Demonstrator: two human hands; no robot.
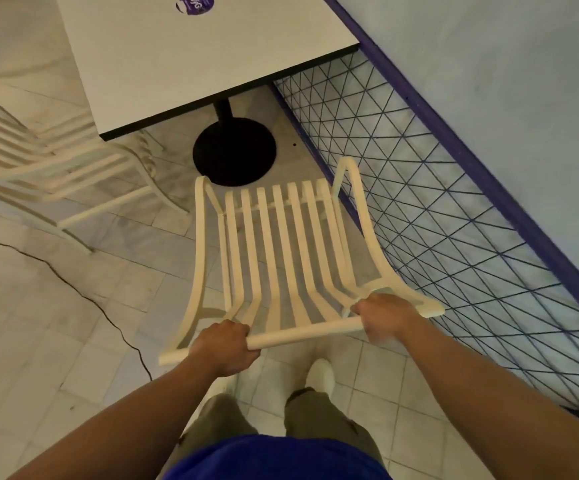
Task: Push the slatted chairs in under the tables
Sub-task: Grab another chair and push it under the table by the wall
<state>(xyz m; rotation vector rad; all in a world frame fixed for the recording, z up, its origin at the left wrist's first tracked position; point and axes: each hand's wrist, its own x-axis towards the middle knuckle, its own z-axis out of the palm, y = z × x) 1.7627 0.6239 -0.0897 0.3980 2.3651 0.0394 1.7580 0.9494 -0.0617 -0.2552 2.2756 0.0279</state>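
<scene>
A cream slatted chair (281, 244) stands in front of me, its back toward me and its seat pointing at the table. My left hand (224, 344) grips the left part of the chair's top rail. My right hand (383, 315) grips the right part of the same rail. The white square table (191, 60) with a dark edge stands beyond the chair on a black post and round black base (234, 152). The chair's front edge reaches the near rim of that base, and the seat is still outside the tabletop's edge.
A second cream slatted chair (39, 157) stands at the left, partly under the table's left side. A purple-framed wire mesh fence (454, 216) runs along the right, close to the held chair. A thin dark cable (73, 289) crosses the tiled floor at the left.
</scene>
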